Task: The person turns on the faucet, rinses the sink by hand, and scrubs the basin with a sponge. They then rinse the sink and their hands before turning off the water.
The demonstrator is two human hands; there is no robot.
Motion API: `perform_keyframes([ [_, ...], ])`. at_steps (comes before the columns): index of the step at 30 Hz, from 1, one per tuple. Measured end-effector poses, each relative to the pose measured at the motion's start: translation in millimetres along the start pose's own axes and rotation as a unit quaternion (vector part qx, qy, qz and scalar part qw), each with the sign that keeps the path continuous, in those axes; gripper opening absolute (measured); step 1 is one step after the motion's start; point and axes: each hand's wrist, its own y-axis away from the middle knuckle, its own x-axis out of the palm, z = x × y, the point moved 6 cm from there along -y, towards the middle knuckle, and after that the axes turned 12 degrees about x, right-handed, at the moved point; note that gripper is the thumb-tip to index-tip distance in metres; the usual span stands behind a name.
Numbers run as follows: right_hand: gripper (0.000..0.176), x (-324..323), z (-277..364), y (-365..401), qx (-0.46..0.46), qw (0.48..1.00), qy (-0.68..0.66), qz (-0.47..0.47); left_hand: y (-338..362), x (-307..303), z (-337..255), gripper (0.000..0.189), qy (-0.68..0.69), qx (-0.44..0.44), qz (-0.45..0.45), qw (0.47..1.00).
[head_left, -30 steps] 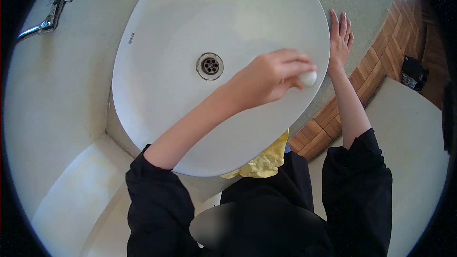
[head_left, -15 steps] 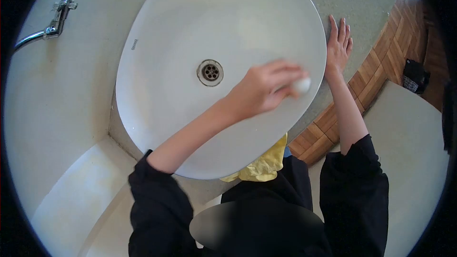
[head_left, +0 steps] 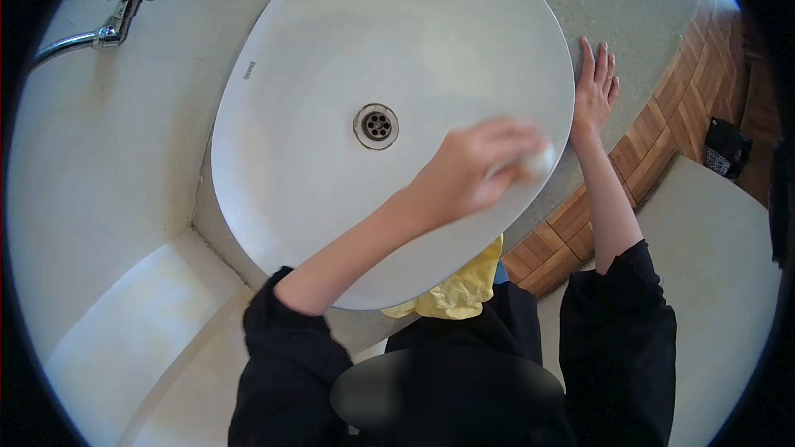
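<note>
A white oval sink basin (head_left: 315, 58) with a round metal drain (head_left: 377, 126) fills the middle of the view. My left hand (head_left: 489, 161) is over its right inner side, fingers curled round a small white rounded object (head_left: 540, 162), which is blurred by motion. Whether that object touches the basin wall, I cannot tell. Beyond the basin's right rim, my right hand (head_left: 595, 99) lies flat on the grey countertop (head_left: 638, 16), its fingers spread and holding nothing.
A yellow cloth (head_left: 464, 285) hangs at the counter's front edge, close to my body. At the upper left, a chrome faucet (head_left: 120, 21) sticks out from the wall. Wooden parquet (head_left: 571, 223) and a dark patterned item (head_left: 725, 147) are at the right.
My left hand has shifted slightly right and down with the white object. The whole view has moved a little, with the basin and faucet slightly further right. My right hand still rests on the countertop.
</note>
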Motion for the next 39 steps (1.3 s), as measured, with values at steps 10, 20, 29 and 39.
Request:
perform_keyframes([
  [10,0.056,-1,0,-1,0.004,1.0,-0.018,0.002,19,-8,17,0.04,-0.055,-0.054,0.01,0.997],
  [20,0.056,-3,2,-1,0.004,1.0,-0.021,0.011,-67,-36,48,0.033,-0.162,0.052,-0.198,0.965],
  [29,0.056,-1,1,0,0.0,1.0,-0.011,0.007,28,-8,-3,0.038,-0.027,-0.048,0.044,0.998],
  [39,0.057,-3,2,1,-0.002,1.0,-0.007,0.01,-70,-29,40,0.039,-0.232,0.028,-0.155,0.96],
])
